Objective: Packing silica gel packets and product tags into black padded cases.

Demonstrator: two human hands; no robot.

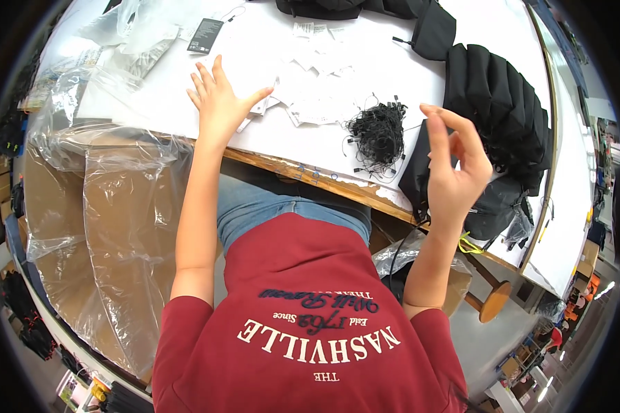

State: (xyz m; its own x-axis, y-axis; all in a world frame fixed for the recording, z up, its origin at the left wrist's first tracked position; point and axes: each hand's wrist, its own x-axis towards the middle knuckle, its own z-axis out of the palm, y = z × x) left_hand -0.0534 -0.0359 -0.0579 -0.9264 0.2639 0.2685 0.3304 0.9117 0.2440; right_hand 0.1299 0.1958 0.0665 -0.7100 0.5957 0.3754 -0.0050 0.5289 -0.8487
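Note:
My left hand (222, 103) is over the white tabletop with its fingers spread, holding nothing. Its thumb reaches over the edge of a loose spread of white paper tags (313, 89). Beyond its fingertips lies a black hang tag (204, 36) with a thin string. My right hand (459, 155) is raised at the right, thumb and index fingertip close together in a pinch. Whatever it may pinch is too small to make out. Just left of it lies a tangle of black tag strings (377, 136) with small ends.
A row of black fabric bags (499, 103) stands at the right, with a black pouch (434, 31) behind. Clear plastic film (127, 31) lies at the far left. Below it, plastic covers a cardboard box (127, 227) beside the table's wooden edge (310, 177). A wooden stool (494, 301) stands lower right.

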